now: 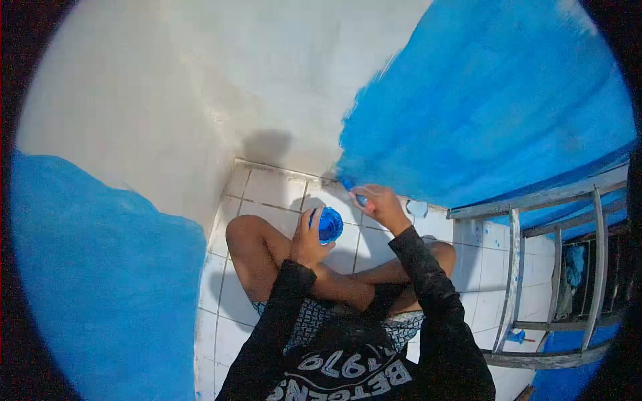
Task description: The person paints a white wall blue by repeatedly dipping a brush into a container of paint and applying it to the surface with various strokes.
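Note:
My left hand (307,243) is wrapped round a small cup of blue paint (328,226), its open top facing up and its inside coated deep blue. In my right hand (384,206) is a paintbrush (361,198), gripped by the handle. The blue-covered bristles are right at the foot of the wall (281,87), by the ragged edge of the blue paint. To the right of that edge the wall is blue in streaky strokes; to the left it is bare off-white.
I sit cross-legged on white floor tiles (274,190). A wooden ladder (513,281) lies close on my right. Beyond it is a blue-handled tool (518,337). A pale piece (416,208) lies by the wall base. The left wall (107,267) is blue low down.

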`<state>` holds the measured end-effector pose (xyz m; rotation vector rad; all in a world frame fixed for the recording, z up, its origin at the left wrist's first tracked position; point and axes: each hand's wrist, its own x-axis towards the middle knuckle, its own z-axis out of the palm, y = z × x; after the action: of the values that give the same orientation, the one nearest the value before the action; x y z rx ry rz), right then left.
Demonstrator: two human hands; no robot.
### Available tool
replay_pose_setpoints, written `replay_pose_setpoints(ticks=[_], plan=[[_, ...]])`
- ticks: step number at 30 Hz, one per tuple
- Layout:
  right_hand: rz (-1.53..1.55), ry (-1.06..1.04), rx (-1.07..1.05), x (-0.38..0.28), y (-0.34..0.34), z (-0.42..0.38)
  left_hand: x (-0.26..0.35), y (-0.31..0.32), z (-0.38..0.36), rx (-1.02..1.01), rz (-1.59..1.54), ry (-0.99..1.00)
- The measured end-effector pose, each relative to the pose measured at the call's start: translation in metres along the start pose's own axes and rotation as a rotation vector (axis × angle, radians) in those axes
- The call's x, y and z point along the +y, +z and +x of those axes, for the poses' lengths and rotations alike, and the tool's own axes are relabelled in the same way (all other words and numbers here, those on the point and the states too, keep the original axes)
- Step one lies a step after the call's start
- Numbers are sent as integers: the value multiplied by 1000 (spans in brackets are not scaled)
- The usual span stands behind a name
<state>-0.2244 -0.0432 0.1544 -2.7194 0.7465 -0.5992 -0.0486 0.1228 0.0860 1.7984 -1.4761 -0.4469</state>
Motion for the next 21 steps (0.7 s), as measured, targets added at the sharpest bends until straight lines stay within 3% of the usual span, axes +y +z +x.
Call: replay_pose_setpoints(ticks=[6,12,14,15,17,21], plan=[[-41,99,-272,33,42,20,5,-7,1,-19,-13,11],[7,38,-184,45,31,35,-8,2,0,7,-6,42],[50,-102,12,35,13,33,-6,1,0,13,6,38],[52,-100,6,27,3,33,-5,1,-1,16,17,33],[79,-136,247,14,-12,32,-2,0,-1,7,-14,25],[49,-59,243,7,-13,20,2,-7,2,-20,-38,50]])
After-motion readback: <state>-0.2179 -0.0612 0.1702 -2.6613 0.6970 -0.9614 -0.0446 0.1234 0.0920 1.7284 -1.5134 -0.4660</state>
